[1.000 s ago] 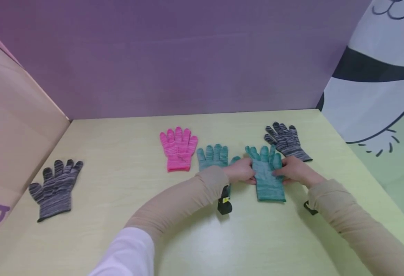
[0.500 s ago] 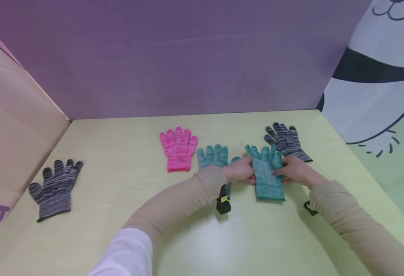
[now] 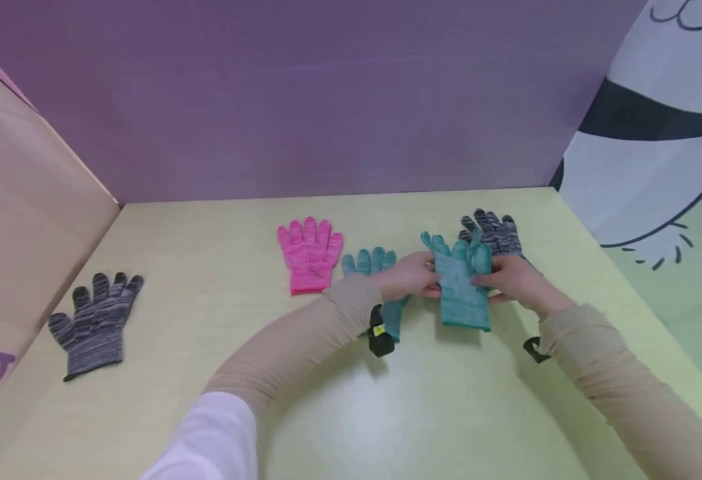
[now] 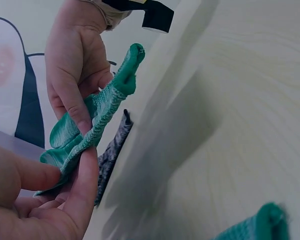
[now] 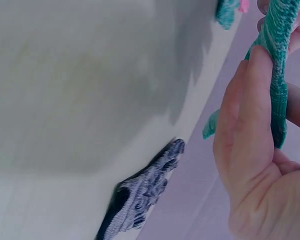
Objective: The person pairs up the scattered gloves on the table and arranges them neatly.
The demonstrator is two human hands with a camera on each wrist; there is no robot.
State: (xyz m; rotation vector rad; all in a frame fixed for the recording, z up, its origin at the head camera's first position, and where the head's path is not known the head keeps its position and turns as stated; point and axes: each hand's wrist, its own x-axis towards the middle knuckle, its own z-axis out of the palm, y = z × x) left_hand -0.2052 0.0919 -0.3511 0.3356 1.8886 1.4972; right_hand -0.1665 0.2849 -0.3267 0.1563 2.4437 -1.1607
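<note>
Head view shows the teal glove [image 3: 462, 283] held above the tabletop [image 3: 447, 413], cuff toward the person and digits pointing away, between a second teal glove [image 3: 377, 261] and a dark gray glove [image 3: 498, 235]. The fingers of the left hand [image 3: 409, 276] pinch one side edge and those of the right hand [image 3: 521, 285] the other, each closed narrow with only knit between. For a good hold, both sides should be level and the pull light and even; too much tension would probably stretch the fabric, too little let the middle sag. Care seems called for at the gray glove, which the raised digits overlap from above, though the right wrist view shows the two apart. The held glove looks soft and thin, a marled knit with pale streaks; its cuff rim is deeper green, its body fairly flat, its digits uneven and partly bent.
</note>
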